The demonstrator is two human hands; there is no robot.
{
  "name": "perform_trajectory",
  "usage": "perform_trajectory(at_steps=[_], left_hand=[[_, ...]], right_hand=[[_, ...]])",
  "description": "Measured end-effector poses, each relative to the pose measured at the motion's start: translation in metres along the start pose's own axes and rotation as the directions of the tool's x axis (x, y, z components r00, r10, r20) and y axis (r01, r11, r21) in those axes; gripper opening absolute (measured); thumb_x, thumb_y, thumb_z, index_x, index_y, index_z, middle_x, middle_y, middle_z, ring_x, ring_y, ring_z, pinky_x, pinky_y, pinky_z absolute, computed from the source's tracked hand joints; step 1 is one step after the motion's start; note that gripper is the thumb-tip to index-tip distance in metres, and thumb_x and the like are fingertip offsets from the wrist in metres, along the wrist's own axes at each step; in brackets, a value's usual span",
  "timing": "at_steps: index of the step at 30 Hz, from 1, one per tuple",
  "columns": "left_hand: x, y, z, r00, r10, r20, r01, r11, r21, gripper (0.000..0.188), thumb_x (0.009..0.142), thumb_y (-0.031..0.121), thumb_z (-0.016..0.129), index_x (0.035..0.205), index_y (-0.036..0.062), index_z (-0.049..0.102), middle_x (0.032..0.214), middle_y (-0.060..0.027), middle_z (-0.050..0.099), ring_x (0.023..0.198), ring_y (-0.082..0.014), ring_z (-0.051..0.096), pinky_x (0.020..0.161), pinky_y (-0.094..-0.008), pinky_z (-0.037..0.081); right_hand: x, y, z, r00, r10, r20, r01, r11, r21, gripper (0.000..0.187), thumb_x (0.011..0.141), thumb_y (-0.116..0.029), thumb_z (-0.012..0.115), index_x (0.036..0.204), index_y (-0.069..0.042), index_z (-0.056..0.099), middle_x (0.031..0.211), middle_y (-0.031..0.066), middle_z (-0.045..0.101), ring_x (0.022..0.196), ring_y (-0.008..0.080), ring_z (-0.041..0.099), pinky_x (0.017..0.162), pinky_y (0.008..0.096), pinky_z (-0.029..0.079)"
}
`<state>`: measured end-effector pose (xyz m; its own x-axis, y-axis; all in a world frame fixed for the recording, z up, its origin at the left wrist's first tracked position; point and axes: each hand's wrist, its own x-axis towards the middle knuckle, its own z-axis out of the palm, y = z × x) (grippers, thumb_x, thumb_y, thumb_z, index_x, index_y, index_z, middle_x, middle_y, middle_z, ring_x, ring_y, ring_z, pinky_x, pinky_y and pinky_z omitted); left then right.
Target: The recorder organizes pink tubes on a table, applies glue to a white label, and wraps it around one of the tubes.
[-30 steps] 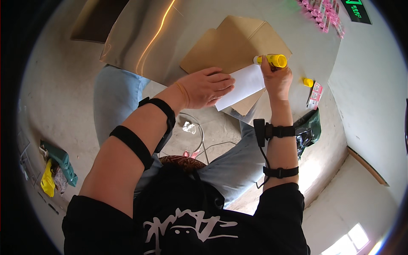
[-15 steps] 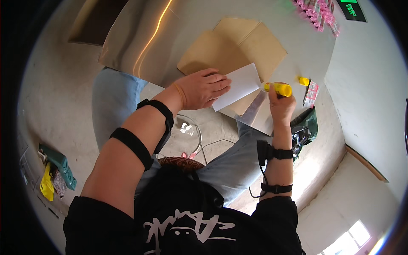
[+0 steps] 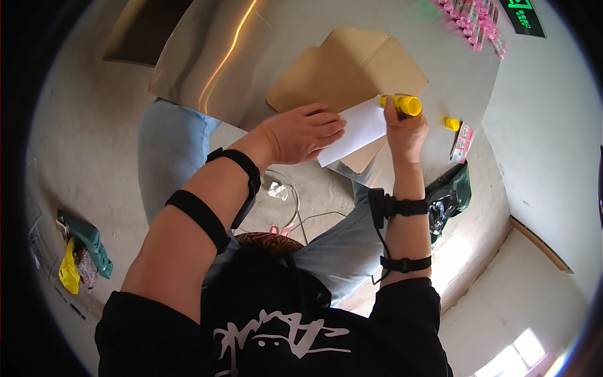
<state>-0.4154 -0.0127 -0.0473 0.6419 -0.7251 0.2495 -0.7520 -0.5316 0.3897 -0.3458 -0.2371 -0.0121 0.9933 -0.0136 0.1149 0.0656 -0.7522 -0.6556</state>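
A white sheet of paper (image 3: 357,131) lies on a brown cardboard piece (image 3: 339,69) atop the metal table. My left hand (image 3: 309,133) rests flat on the paper's left end, fingers stretched out. In my right hand (image 3: 406,131) is a yellow glue stick (image 3: 402,103), held tilted with its white tip at the paper's upper right edge. The fingers and thumb wrap round its barrel. Its yellow cap (image 3: 451,124) stands apart on the table to the right, beside a small pink-and-white card or packet (image 3: 462,139).
Several pink wrapped items (image 3: 472,22) are heaped at the table's far right, near a dark panel with a green display (image 3: 522,16). The metal table (image 3: 251,69) has an edge close to my knees. A dark green bag (image 3: 453,191) is at the right, by the wall.
My right hand has moved the glue stick away from me and slightly left, from the paper's right end to its upper right edge. My left hand stays nearly in place.
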Motion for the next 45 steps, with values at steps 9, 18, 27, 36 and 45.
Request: perform_trajectory(at_steps=[9,18,27,36,45], left_hand=[[-0.002,0.001,0.004,1.000,-0.008,-0.020,0.008,1.000,0.007,0.050,0.076,0.020,0.064,0.123,0.0085,0.054,0.128,-0.0026,0.049,0.123,-0.0158,0.043,0.109,-0.0360,0.031],[-0.002,-0.001,0.001,1.000,0.003,-0.025,-0.003,1.000,0.006,0.048,0.075,0.019,0.063,0.121,0.0080,0.055,0.127,-0.0029,0.050,0.122,-0.0163,0.043,0.108,-0.0360,0.032],[-0.001,0.001,0.000,1.000,0.020,-0.020,-0.020,1.000,0.014,0.048,0.075,0.019,0.063,0.121,0.0067,0.055,0.128,-0.0039,0.050,0.123,-0.0166,0.043,0.108,-0.0365,0.031],[0.004,0.001,-0.005,0.999,0.039,-0.018,-0.039,0.999,0.001,0.048,0.076,0.018,0.063,0.122,0.0057,0.055,0.128,-0.0060,0.051,0.120,-0.0191,0.047,0.106,-0.0378,0.034],[0.004,0.002,-0.006,0.999,0.033,-0.016,-0.033,0.999,0.037,0.049,0.077,0.022,0.062,0.123,0.0053,0.055,0.129,-0.0056,0.050,0.121,-0.0177,0.044,0.107,-0.0366,0.032]], right_hand=[[-0.027,-0.027,0.008,0.993,-0.066,0.095,0.069,0.997,-0.029,0.025,0.076,-0.025,0.074,0.079,-0.003,0.063,0.062,0.0073,0.062,0.054,0.0158,0.061,0.055,0.0285,0.049],[-0.013,-0.023,0.000,1.000,-0.008,0.023,0.006,0.997,0.081,0.021,0.078,-0.022,0.073,0.081,-0.003,0.064,0.060,0.0074,0.062,0.053,0.0143,0.059,0.053,0.0286,0.048],[-0.041,-0.025,0.003,0.989,-0.024,0.144,0.020,0.999,0.032,0.023,0.076,-0.024,0.073,0.088,-0.010,0.060,0.064,0.0075,0.063,0.056,0.0225,0.062,0.055,0.0314,0.050],[-0.071,-0.006,-0.026,0.991,-0.001,0.133,0.000,1.000,0.011,0.024,0.076,-0.020,0.073,0.092,-0.009,0.060,0.070,0.0093,0.065,0.060,0.0219,0.064,0.059,0.0310,0.052],[-0.048,0.014,-0.040,0.998,0.045,0.046,-0.046,0.999,0.019,0.022,0.078,-0.020,0.072,0.089,-0.006,0.061,0.067,0.0086,0.063,0.059,0.0192,0.062,0.060,0.0285,0.051]])
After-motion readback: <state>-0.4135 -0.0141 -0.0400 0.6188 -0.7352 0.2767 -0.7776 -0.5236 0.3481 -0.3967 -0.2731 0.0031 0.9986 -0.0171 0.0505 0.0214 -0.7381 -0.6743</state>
